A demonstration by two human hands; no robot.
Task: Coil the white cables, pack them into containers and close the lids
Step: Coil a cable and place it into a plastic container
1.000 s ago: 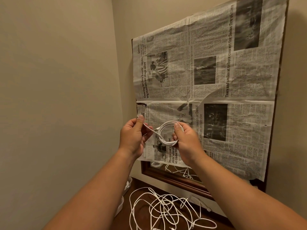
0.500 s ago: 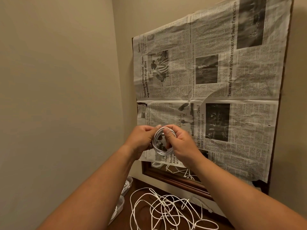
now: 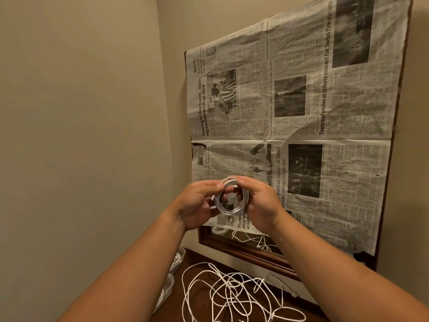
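Note:
A small round coil of white cable (image 3: 232, 209) is held up in front of me at chest height. My left hand (image 3: 197, 203) pinches its left side with thumb and fingers curled round the loops. My right hand (image 3: 260, 203) grips the right side, fingers wrapped over the top. Below, a loose tangle of white cables (image 3: 232, 293) lies on the dark wooden surface (image 3: 301, 310). Two clear plastic containers (image 3: 178, 259) (image 3: 166, 291) sit at the left by the wall, each with coiled white cable inside and no lid on.
A newspaper sheet (image 3: 290, 124) covers most of a wood-framed mirror (image 3: 243, 251) on the wall ahead; its bare bottom strip reflects the cables. A plain wall (image 3: 81, 135) closes in on the left.
One second ago my left hand held the cable's free end stretched out from the coil. That end is now wound in, and both hands have closed together on a tighter coil.

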